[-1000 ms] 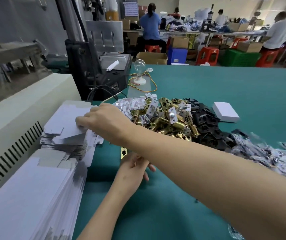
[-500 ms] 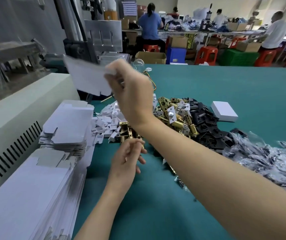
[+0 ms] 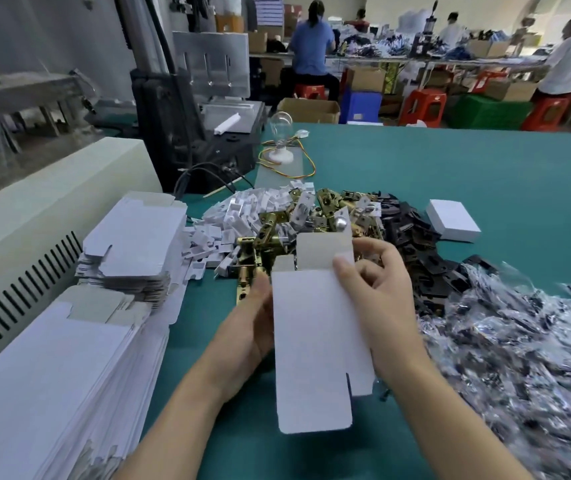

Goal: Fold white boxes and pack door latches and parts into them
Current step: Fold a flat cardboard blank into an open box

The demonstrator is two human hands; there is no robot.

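Holding flat white box (image 3: 311, 344) | left hand (image 3: 247, 329), right hand (image 3: 382, 292) | grey flap (image 3: 324, 249) up

Bare forearms (image 3: 187, 410), slim fingers (image 3: 343, 275), nails seemingly short.

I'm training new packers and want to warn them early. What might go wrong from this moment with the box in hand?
1. The flat box blank is unfolded, gripped at its sides by the left hand and right hand; the thin card may crease in the wrong place when opened.
2. The brass latches lie right behind it; a flap could snag on them.
3. The bagged parts lie close beside the right hand and may get dragged.
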